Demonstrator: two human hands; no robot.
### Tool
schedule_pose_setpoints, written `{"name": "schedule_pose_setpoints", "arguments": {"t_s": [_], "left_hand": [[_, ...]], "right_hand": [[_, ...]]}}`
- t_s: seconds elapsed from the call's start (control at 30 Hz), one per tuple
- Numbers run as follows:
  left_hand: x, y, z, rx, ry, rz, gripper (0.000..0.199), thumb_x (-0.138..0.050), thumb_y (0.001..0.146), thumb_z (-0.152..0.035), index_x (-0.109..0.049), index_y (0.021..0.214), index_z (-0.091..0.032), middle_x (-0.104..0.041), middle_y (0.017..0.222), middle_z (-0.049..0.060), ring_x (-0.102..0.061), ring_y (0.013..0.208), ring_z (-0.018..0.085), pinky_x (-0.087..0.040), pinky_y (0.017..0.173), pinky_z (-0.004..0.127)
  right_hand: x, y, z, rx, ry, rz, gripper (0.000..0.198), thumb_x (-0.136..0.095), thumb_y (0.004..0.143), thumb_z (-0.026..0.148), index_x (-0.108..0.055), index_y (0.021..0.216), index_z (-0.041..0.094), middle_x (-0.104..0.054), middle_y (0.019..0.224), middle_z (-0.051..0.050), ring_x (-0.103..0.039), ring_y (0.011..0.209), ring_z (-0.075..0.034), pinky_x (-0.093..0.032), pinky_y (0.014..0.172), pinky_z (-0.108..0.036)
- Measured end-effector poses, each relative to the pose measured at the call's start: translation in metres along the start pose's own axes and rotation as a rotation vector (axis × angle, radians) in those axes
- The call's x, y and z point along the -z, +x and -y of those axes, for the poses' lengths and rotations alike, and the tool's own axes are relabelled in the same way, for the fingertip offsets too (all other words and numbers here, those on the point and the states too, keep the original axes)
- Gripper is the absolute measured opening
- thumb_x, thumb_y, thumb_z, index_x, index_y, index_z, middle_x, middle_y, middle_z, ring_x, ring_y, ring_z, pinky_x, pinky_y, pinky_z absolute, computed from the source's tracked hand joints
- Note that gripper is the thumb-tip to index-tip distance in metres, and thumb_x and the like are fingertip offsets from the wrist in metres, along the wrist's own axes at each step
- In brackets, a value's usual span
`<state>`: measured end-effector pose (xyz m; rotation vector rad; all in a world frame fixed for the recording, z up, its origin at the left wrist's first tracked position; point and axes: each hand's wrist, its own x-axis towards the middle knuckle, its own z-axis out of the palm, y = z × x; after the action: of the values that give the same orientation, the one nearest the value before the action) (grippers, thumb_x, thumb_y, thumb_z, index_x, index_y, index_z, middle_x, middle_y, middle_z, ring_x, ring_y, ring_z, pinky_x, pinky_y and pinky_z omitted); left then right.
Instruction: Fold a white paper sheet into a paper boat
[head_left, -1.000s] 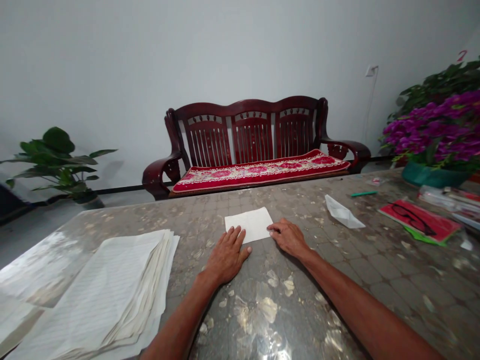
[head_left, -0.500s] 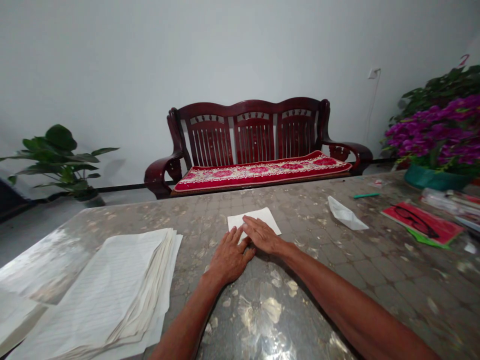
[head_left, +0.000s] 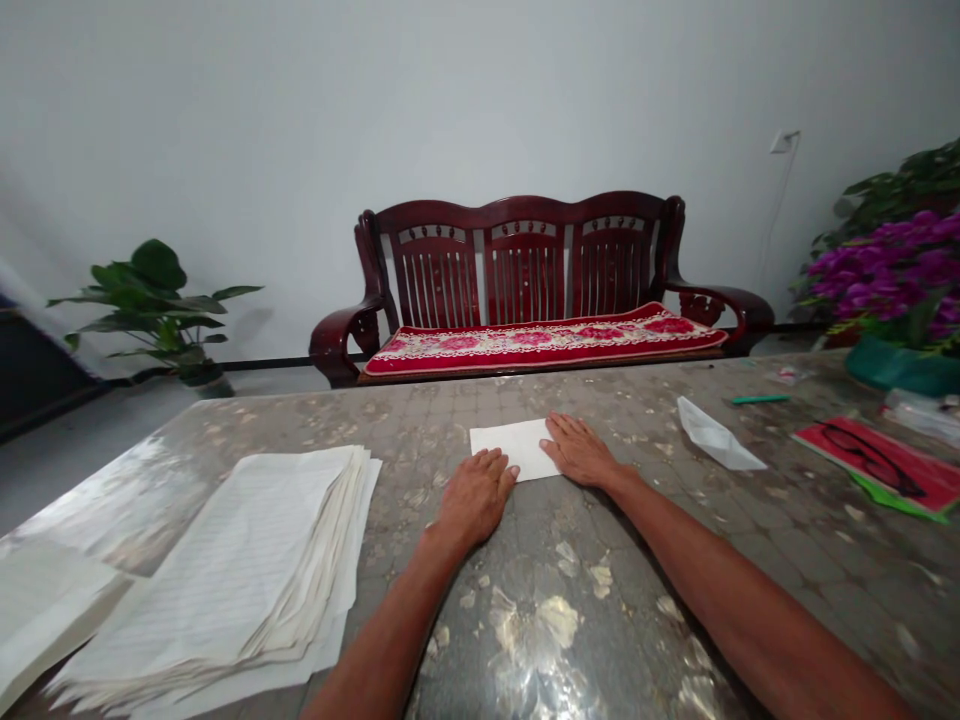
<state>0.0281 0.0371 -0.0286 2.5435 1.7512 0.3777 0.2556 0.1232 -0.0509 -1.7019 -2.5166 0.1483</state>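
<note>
A small folded sheet of white paper (head_left: 517, 440) lies flat on the table between my hands. My left hand (head_left: 478, 492) rests palm down on its lower left part, thumb apart from the fingers. On the right end of the paper lies my right hand (head_left: 581, 450), flat with its fingers stretched out. Neither hand grips anything. Off to the right of my right hand sits a folded white paper boat (head_left: 712, 432).
A thick stack of lined paper (head_left: 232, 550) covers the table's left side, beside another pile (head_left: 45, 610). At the right are a green pen (head_left: 761, 399), glasses (head_left: 870, 455) on a red booklet (head_left: 930, 470), and purple flowers (head_left: 892, 270). A wooden bench (head_left: 525, 270) stands behind the table (head_left: 420, 440).
My hands were close together over the paper's lower edge. Now they are apart: my right hand has slid right to the paper's right end. The view has turned slightly left.
</note>
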Motion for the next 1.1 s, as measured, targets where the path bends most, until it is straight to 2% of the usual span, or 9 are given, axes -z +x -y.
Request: {"name": "schedule_pose_setpoints", "arguments": {"t_s": [0.07, 0.13, 0.3, 0.43, 0.67, 0.83, 0.9, 1.0, 1.1], "left_hand": [[0.003, 0.014, -0.007, 0.099, 0.039, -0.014, 0.051, -0.027, 0.106, -0.039, -0.072, 0.108, -0.014, -0.073, 0.111, 0.014, -0.065, 0.112, 0.026, -0.048, 0.101, 0.040], [0.002, 0.029, -0.015, 0.179, 0.101, -0.062, 0.044, -0.034, 0.104, -0.035, -0.072, 0.103, -0.012, -0.072, 0.103, 0.016, -0.065, 0.107, 0.028, -0.047, 0.101, 0.044], [-0.020, 0.056, -0.024, 0.106, 0.104, -0.138, 0.040, -0.039, 0.101, -0.024, -0.057, 0.135, -0.012, -0.060, 0.139, 0.015, -0.049, 0.135, 0.028, -0.034, 0.116, 0.044], [-0.033, 0.054, -0.010, 0.098, 0.108, -0.037, 0.055, -0.035, 0.103, -0.041, -0.046, 0.147, -0.011, -0.046, 0.155, 0.017, -0.039, 0.145, 0.033, -0.032, 0.119, 0.050], [-0.029, 0.045, 0.010, 0.137, 0.153, -0.001, 0.064, -0.029, 0.102, -0.053, -0.044, 0.150, -0.012, -0.041, 0.158, 0.015, -0.035, 0.148, 0.033, -0.029, 0.121, 0.050], [-0.030, 0.045, 0.008, 0.131, 0.145, -0.016, 0.066, -0.029, 0.101, -0.055, -0.044, 0.150, -0.012, -0.041, 0.158, 0.017, -0.035, 0.148, 0.033, -0.028, 0.121, 0.051], [-0.031, 0.045, 0.007, 0.128, 0.136, -0.016, 0.066, -0.029, 0.101, -0.055, -0.044, 0.150, -0.013, -0.040, 0.159, 0.017, -0.034, 0.148, 0.034, -0.028, 0.121, 0.052], [-0.030, 0.045, 0.007, 0.129, 0.127, -0.018, 0.064, -0.030, 0.102, -0.054, -0.044, 0.151, -0.015, -0.040, 0.159, 0.017, -0.034, 0.148, 0.035, -0.028, 0.121, 0.053], [-0.028, 0.043, 0.008, 0.126, 0.128, -0.020, 0.062, -0.032, 0.102, -0.053, -0.044, 0.151, -0.017, -0.040, 0.159, 0.016, -0.034, 0.148, 0.035, -0.028, 0.120, 0.053]], "right_hand": [[-0.002, 0.000, 0.001, 0.002, -0.008, -0.015, 0.070, -0.021, 0.102, 0.051, -0.036, 0.155, 0.008, -0.030, 0.163, -0.016, -0.027, 0.151, -0.030, -0.019, 0.123, -0.049], [-0.003, 0.000, 0.002, 0.003, -0.013, -0.026, 0.069, -0.020, 0.103, 0.051, -0.037, 0.155, 0.009, -0.030, 0.163, -0.016, -0.027, 0.151, -0.030, -0.019, 0.123, -0.049], [-0.001, -0.002, 0.003, 0.011, -0.019, -0.035, 0.068, -0.019, 0.103, 0.048, -0.037, 0.155, 0.009, -0.030, 0.164, -0.015, -0.027, 0.151, -0.029, -0.019, 0.123, -0.049], [0.002, -0.003, 0.004, 0.004, -0.011, -0.020, 0.068, -0.019, 0.103, 0.049, -0.036, 0.156, 0.010, -0.029, 0.164, -0.014, -0.026, 0.152, -0.029, -0.018, 0.123, -0.048], [0.001, -0.004, 0.001, -0.014, 0.013, 0.001, 0.067, -0.020, 0.102, 0.048, -0.034, 0.157, 0.012, -0.028, 0.165, -0.012, -0.024, 0.152, -0.028, -0.016, 0.123, -0.049], [0.014, -0.011, -0.013, -0.178, -0.034, -0.003, 0.062, -0.024, 0.102, 0.043, -0.039, 0.153, 0.011, -0.033, 0.162, -0.015, -0.029, 0.149, -0.032, -0.019, 0.120, -0.053], [0.021, -0.007, -0.007, -0.261, -0.059, -0.054, 0.057, -0.028, 0.101, 0.037, -0.047, 0.147, 0.009, -0.044, 0.154, -0.020, -0.040, 0.142, -0.033, -0.020, 0.119, -0.053], [0.024, 0.011, 0.021, -0.228, -0.034, -0.206, 0.053, -0.026, 0.103, 0.036, -0.050, 0.143, 0.011, -0.050, 0.149, -0.020, -0.043, 0.138, -0.031, -0.020, 0.119, -0.048], [0.015, 0.030, 0.049, -0.171, 0.018, -0.174, 0.050, -0.027, 0.103, 0.035, -0.051, 0.142, 0.015, -0.048, 0.151, -0.018, -0.042, 0.138, -0.030, -0.024, 0.117, -0.048]]}}
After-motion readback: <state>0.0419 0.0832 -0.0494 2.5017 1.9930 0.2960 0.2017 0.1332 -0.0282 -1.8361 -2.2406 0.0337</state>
